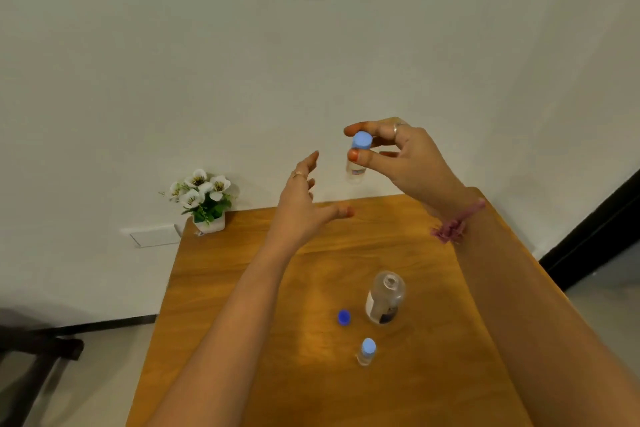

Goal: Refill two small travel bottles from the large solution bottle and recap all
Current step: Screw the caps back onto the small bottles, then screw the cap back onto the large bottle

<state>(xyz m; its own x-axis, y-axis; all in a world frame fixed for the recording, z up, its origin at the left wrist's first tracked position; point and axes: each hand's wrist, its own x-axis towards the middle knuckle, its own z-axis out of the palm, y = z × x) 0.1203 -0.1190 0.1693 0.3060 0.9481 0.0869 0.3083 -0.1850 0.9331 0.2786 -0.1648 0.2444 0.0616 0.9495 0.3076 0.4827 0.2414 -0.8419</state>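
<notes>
The right hand (408,158) pinches the pale-blue cap of a small clear plastic travel bottle (356,166) held high above the wooden table (242,288), seemingly for uncapping, while the left hand (301,204) reaches toward it, fingers spread.

Right hand (412,156) pinches a capped travel bottle (356,163) aloft by its light blue cap; left hand (301,204) spread beside it. On the table (242,288): uncapped large bottle (385,298), loose blue cap (344,317), second capped travel bottle (366,352).
</notes>
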